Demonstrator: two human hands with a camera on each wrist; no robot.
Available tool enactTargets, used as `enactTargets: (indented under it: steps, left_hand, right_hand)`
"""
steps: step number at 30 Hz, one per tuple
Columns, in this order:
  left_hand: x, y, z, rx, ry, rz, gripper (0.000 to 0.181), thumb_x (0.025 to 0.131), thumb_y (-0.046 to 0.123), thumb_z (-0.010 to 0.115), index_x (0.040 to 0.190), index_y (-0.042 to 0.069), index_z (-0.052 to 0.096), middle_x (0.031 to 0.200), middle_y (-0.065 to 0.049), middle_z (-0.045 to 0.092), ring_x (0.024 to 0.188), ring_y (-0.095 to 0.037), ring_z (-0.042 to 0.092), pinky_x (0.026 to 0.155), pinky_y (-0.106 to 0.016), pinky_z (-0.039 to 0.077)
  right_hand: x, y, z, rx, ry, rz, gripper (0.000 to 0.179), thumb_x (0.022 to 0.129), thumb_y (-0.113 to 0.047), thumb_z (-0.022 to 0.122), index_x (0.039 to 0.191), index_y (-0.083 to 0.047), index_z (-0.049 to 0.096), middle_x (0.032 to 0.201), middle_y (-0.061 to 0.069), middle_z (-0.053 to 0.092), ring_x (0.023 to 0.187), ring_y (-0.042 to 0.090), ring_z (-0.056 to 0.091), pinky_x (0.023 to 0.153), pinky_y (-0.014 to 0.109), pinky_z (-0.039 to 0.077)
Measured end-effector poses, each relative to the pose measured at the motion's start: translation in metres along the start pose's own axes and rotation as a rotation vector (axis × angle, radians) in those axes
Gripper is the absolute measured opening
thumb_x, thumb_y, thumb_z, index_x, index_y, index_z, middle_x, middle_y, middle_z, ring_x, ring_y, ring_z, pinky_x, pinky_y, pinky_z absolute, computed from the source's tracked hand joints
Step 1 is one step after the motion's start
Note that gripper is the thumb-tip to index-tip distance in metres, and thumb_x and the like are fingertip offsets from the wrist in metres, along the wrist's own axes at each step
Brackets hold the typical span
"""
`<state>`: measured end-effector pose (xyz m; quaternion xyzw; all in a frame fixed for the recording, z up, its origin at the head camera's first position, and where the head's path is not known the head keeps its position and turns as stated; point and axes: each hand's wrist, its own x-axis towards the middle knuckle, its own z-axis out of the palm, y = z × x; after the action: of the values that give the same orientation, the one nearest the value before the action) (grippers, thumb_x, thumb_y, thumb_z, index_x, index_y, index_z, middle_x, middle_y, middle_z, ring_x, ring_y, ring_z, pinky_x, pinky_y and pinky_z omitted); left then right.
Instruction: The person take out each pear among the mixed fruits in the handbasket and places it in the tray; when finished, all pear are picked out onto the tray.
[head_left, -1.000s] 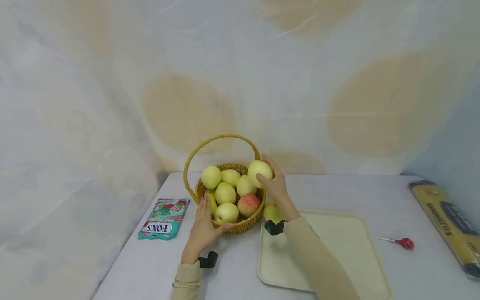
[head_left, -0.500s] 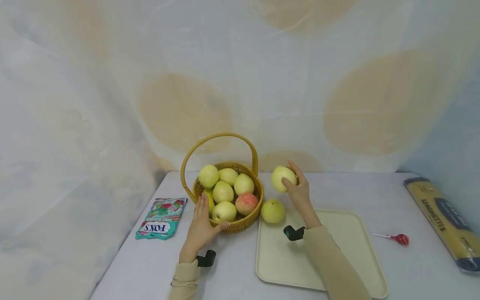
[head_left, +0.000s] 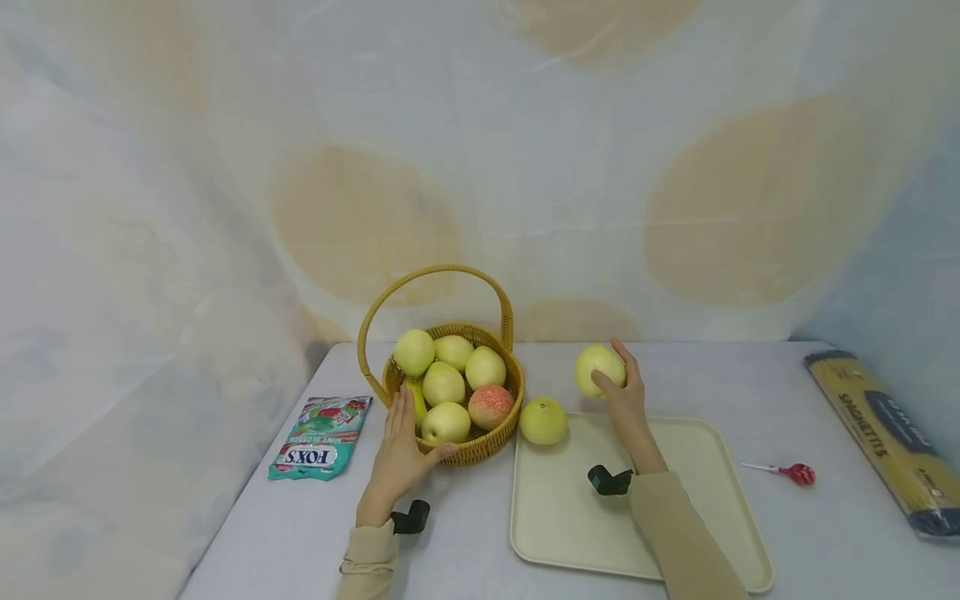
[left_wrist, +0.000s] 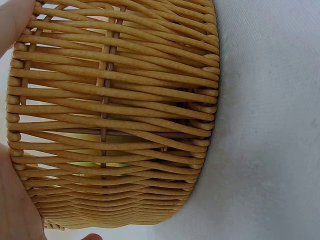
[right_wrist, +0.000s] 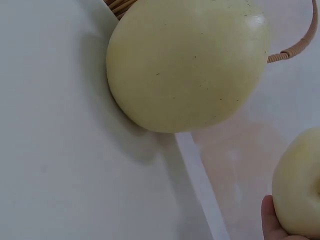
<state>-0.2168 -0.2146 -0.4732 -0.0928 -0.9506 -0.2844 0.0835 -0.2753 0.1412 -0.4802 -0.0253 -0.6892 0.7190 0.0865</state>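
Note:
A pale yellow-green pear (head_left: 597, 370) is held in my right hand (head_left: 628, 400), raised over the far edge of the cream tray (head_left: 570, 533). In the right wrist view, part of that pear (right_wrist: 302, 185) shows at the lower right with a fingertip against it. Another pear (head_left: 543, 421) rests at the tray's far left corner, beside the wicker basket (head_left: 487, 448). My left hand (head_left: 397, 462) lies with straight fingers and spread thumb against the basket's near left side. Inside the basket are several pears (head_left: 444, 384), a peach (head_left: 491, 407) and a yellow banana (head_left: 417, 402), partly hidden.
Left of the basket lies a teal FOX'S candy bag (head_left: 321, 437). A red lollipop (head_left: 801, 474) is on the table right of the tray, and a spaghetti pack (head_left: 881, 437) lies along the far right. The basket's tall handle (head_left: 438, 268) arches upward.
My right hand has carried the pear from above the basket's right rim rightward to over the tray's far edge. The left hand stays at the basket.

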Motion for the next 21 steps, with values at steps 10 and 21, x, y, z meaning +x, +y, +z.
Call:
enactTargets:
  steps: [10,21]
  left_hand:
    - [-0.001,0.001,-0.001,-0.005,0.005,0.003,0.120,0.078,0.060,0.071,0.155,0.001,0.000,0.164,-0.017,0.000,0.152,-0.036,0.000,0.121,-0.054,0.010]
    - [0.000,0.002,-0.002,-0.008,-0.005,-0.004,0.120,0.078,0.059,0.071,0.155,0.002,-0.001,0.164,-0.015,-0.002,0.152,-0.034,-0.001,0.122,-0.053,0.010]
  right_hand:
    - [-0.002,0.010,-0.004,-0.075,-0.023,0.090,0.080,0.093,-0.013,0.058,0.157,-0.019,0.011,0.162,0.011,0.016,0.145,0.037,0.022,0.118,0.052,0.023]
    - [-0.003,0.015,-0.003,-0.055,-0.045,0.139,0.075,0.094,-0.015,0.058,0.154,-0.018,0.012,0.156,0.020,0.021,0.134,0.035,0.034,0.109,0.045,0.035]
